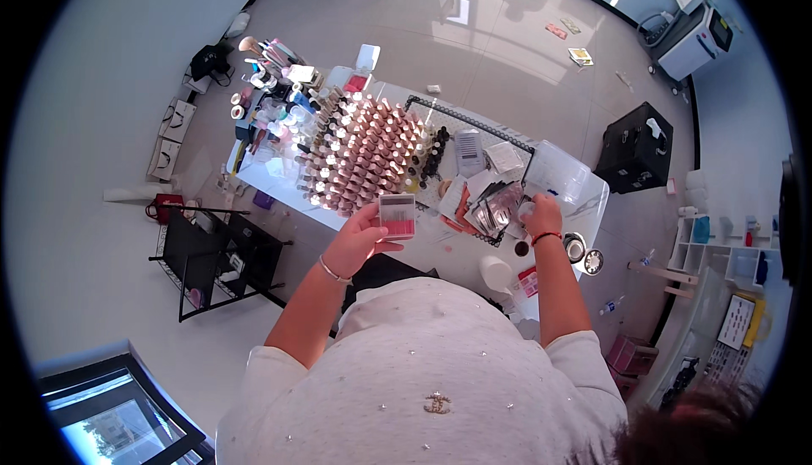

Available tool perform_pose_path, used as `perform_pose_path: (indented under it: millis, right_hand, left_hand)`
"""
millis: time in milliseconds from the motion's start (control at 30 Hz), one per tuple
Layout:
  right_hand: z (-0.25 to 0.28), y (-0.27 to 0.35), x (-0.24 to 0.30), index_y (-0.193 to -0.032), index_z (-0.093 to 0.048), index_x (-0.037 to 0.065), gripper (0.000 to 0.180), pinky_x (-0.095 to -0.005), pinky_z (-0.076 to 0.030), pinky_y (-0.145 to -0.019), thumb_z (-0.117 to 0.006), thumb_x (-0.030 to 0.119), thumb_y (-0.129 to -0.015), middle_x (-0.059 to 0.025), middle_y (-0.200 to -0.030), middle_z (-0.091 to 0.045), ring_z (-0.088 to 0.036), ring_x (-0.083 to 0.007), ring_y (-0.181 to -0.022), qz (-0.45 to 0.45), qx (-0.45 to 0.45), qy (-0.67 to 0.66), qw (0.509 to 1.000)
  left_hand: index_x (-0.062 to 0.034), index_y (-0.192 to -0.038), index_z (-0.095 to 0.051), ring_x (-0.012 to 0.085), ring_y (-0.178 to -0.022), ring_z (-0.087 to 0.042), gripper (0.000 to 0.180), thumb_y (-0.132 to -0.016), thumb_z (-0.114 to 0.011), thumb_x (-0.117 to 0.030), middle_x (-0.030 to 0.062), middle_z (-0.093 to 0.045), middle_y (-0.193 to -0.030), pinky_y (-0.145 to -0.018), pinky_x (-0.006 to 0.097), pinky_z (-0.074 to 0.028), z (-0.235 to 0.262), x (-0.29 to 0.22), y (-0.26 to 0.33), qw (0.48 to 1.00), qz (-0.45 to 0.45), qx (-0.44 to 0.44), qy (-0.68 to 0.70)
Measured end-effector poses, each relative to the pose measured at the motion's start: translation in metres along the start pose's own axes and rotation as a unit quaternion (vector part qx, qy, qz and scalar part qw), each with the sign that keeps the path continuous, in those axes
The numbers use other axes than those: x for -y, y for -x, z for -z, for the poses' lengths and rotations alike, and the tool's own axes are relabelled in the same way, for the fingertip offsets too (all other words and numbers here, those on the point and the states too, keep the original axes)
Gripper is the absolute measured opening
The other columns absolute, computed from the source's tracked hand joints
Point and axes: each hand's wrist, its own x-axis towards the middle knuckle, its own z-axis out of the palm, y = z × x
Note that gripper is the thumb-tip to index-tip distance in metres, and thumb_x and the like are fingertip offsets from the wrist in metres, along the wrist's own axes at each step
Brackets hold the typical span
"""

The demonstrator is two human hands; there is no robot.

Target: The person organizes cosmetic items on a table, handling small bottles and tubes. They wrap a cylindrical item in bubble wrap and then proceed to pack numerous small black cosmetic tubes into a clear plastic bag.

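Note:
In my left hand (353, 241) is a small clear plastic case (397, 216) with red pieces along its lower part, gripped between thumb and fingers. My right hand (541, 216) reaches over the right part of the table, fingers curled beside a pile of flat silvery packets (495, 210). Something pale and clear shows at its fingertips, too small to name. Many nail polish bottles (364, 154) with pinkish bodies stand in dense rows left of the middle. A clear plastic bin (556, 171) sits just beyond my right hand.
Brushes in a holder (272, 55) and assorted jars crowd the table's far left. A white round container (496, 273) and round tins (575, 248) lie near the front right. A black cart (222, 249) stands left on the floor, a black case (634, 148) right.

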Motion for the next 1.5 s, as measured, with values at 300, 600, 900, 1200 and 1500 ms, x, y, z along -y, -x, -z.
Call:
perform_pose_path:
  millis: [300, 600, 900, 1200, 1500]
  right_hand:
    - [0.033, 0.005, 0.023, -0.092, -0.063, 0.003, 0.021, -0.0407, -0.052, -0.071, -0.075, 0.011, -0.077, -0.0137, -0.083, -0.065, -0.064, -0.0305, -0.077, 0.061, -0.088, -0.11, 0.988]
    - [0.047, 0.047, 0.16, -0.098, -0.06, 0.002, 0.016, -0.026, -0.047, -0.068, -0.072, 0.009, -0.089, -0.0027, -0.082, -0.06, -0.058, -0.0113, -0.073, 0.008, -0.148, -0.311, 0.939]
    - [-0.016, 0.058, 0.289, -0.095, -0.059, 0.004, 0.014, -0.0189, -0.04, -0.062, -0.071, 0.009, -0.091, 0.0056, -0.076, -0.056, -0.052, -0.0037, -0.068, -0.044, -0.101, -0.436, 0.893]
    - [-0.055, 0.061, 0.364, -0.095, -0.059, 0.004, 0.015, -0.0187, -0.042, -0.064, -0.072, 0.01, -0.091, 0.0045, -0.08, -0.057, -0.053, -0.0034, -0.07, -0.002, -0.066, -0.478, 0.876]
    - [-0.053, 0.066, 0.395, -0.095, -0.059, 0.004, 0.013, -0.0188, -0.044, -0.066, -0.07, 0.007, -0.091, 0.0045, -0.082, -0.058, -0.055, -0.0039, -0.072, -0.01, -0.046, -0.484, 0.874]
  left_hand:
    - [-0.0001, -0.145, -0.042, 0.0261, -0.117, -0.064, 0.051, -0.096, -0.052, -0.007, 0.014, -0.061, -0.131, -0.093, 0.04, -0.057, 0.098, -0.07, 0.024, 0.997, -0.022, -0.041, -0.055]
    - [-0.0053, -0.141, -0.049, 0.0208, -0.096, -0.068, 0.038, -0.103, -0.047, -0.013, 0.009, -0.067, -0.115, -0.087, 0.038, -0.057, 0.318, -0.11, 0.011, 0.965, -0.031, -0.26, -0.014]
    - [-0.0055, -0.131, -0.054, 0.0188, -0.089, -0.067, 0.035, -0.1, -0.062, -0.019, 0.0064, -0.067, -0.107, -0.081, 0.037, -0.059, 0.476, -0.105, 0.007, 0.932, -0.01, -0.362, -0.01]
    - [-0.0047, -0.132, -0.055, 0.0221, -0.091, -0.07, 0.039, -0.097, -0.065, -0.015, 0.0087, -0.067, -0.108, -0.081, 0.037, -0.06, 0.525, -0.079, -0.008, 0.942, 0.069, -0.325, -0.054]
    - [-0.0012, -0.123, -0.056, 0.0247, -0.092, -0.07, 0.032, -0.094, -0.067, -0.01, 0.0129, -0.065, -0.106, -0.079, 0.035, -0.062, 0.521, -0.066, -0.041, 0.962, 0.018, -0.27, -0.019]
